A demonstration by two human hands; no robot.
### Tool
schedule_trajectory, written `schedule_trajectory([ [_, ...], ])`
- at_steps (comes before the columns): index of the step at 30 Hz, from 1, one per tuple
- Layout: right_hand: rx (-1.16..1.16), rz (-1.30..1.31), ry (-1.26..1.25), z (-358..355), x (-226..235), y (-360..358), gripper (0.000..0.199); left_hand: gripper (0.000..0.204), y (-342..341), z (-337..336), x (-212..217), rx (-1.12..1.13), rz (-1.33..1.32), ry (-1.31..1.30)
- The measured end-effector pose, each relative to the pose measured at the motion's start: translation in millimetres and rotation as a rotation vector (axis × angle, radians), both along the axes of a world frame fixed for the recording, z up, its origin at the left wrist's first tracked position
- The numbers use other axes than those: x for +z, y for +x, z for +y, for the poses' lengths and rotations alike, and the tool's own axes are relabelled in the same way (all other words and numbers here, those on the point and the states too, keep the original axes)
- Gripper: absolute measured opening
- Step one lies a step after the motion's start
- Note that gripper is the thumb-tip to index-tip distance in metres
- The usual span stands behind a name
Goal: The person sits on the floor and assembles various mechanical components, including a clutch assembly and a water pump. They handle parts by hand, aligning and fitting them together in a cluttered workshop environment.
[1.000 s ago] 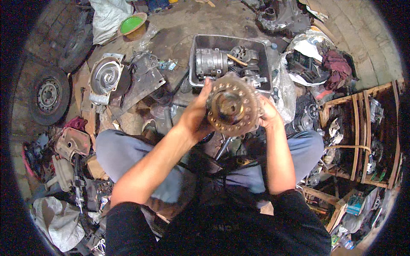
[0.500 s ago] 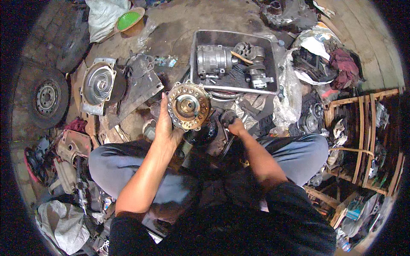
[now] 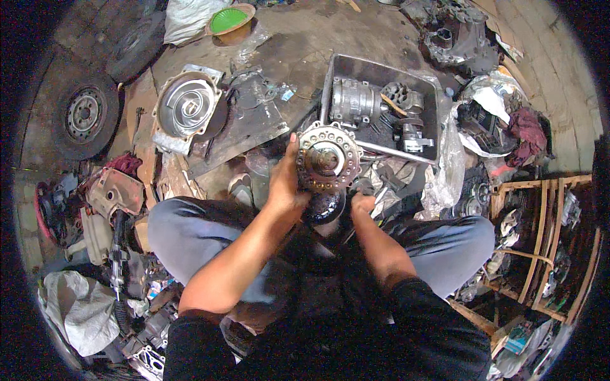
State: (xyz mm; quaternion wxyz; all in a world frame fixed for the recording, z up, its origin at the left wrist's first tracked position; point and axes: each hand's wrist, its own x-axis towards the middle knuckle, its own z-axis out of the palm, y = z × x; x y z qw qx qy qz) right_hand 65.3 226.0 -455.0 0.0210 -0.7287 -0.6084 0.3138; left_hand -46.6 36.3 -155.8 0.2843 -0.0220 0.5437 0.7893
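Note:
My left hand (image 3: pixel 284 183) grips the edge of a round metal disc part (image 3: pixel 311 174), raised in front of me with its face up. Small round holes ring the disc, lugs stick out along its rim, and its recessed centre looks oily and brown. Just below it is a round, glossy black thing (image 3: pixel 327 208), partly covered by the disc. My right hand (image 3: pixel 363 204) is closed close to the disc's right side, around a dark thing that is mostly hidden and that I cannot make out.
Ahead to the right, a metal tray (image 3: pixel 381 147) holds a compressor (image 3: pixel 356 101) and other parts. A round metal housing (image 3: pixel 185 108) lies at the left, near a wheel (image 3: pixel 86 114). Wooden racks (image 3: pixel 543 241) stand at the right. A green-lined bowl (image 3: pixel 230 22) sits far off.
The view has shifted, so the surroundings sit farther right. My left hand still holds the disc, now closer to my right hand. The dark thing at my right hand shows less.

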Motion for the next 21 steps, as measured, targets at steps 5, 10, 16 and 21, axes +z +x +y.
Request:
schedule_trajectory([
  [5,-0.291,0.355,-0.07,23,11,19,0.042,0.05,-4,10,19,0.104,-0.459,0.296],
  [10,-0.513,1.092,-0.495,51,78,53,0.037,0.051,3,13,32,-0.004,-0.37,0.377],
  [16,-0.417,1.347,-0.739,40,232,80,0.048,0.048,0,18,30,0.084,-0.509,0.436],
  [21,-0.375,1.553,-0.732,56,307,74,0.043,0.053,0,13,51,-0.01,-0.393,0.551],
])
